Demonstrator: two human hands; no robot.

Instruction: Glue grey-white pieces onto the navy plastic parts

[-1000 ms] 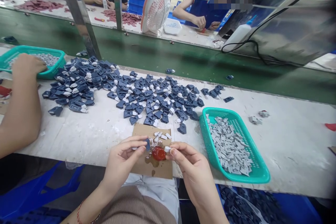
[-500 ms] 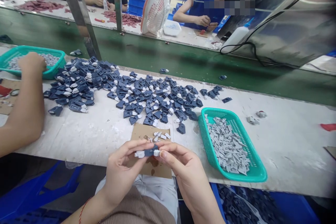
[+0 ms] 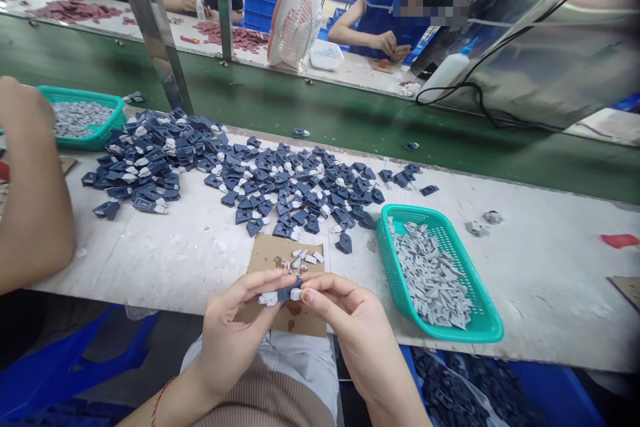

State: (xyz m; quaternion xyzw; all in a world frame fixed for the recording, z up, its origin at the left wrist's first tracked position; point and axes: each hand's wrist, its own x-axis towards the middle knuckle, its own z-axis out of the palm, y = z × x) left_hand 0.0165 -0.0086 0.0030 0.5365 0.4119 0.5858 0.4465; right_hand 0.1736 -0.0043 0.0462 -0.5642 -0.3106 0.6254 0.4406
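Note:
Between both hands, above a brown cardboard piece (image 3: 310,327), is a dark blue plastic part (image 3: 286,293) with a white-grey piece at each end. My left hand (image 3: 240,320) pinches its left side between thumb and fingers. My right hand (image 3: 345,310) grips the right end, thumb against the small white piece there. Several small white pieces (image 3: 307,257) lie on the cardboard just beyond my fingertips, beside wet-looking brown stains. A big heap of dark blue parts (image 3: 295,187), many with white ends, spreads behind the cardboard.
At right stands a green basket (image 3: 487,320) of small grey-white pieces. Another green basket (image 3: 113,130) is at left, near a neighbouring person's arm (image 3: 37,193). A green conveyor belt (image 3: 240,93) carrying a few parts runs behind the table. People sit across it. A metal post (image 3: 150,20) rises at left.
My hands keep hold of the blue part, which has tilted slightly. The neighbour's hand has moved left from its basket. Parts on the belt have shifted left.

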